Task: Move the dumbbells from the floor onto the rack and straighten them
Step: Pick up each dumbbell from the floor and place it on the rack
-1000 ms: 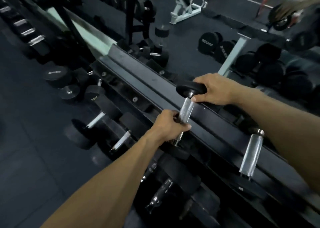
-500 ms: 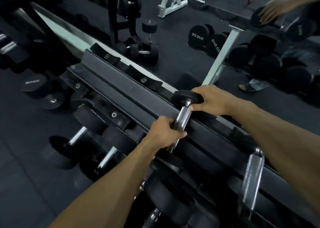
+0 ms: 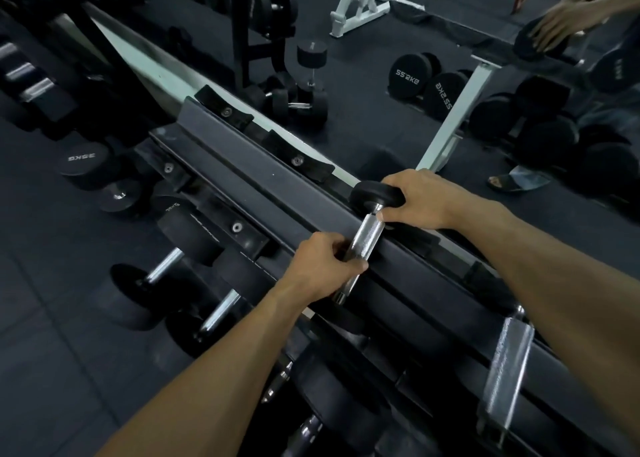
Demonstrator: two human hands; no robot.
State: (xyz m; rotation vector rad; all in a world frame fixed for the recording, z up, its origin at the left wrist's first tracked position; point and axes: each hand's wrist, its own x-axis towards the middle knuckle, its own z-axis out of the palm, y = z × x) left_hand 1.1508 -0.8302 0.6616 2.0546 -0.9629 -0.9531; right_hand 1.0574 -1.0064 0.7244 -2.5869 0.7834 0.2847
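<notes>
A small dumbbell lies across the rack's top rail. The left hand curls round its chrome handle; the right hand grips the far black head. Its near head is hidden, probably behind the left hand. Another dumbbell rests further right.

A dumbbell with a matte black rubber head and a bright silver handle, cross-hatched with fine knurling, lies across a dark charcoal rack. To the near right, a second handle shows the same silver knurl pattern, blurred. Far left, a black dumbbell head carries pale grey lettering; far right, two more black heads bear white lettering. The floor is dark grey-blue, marked in a faint tile grid. A white bench frame stands at the far side — a pale mint-green strip runs behind the rack.
</notes>
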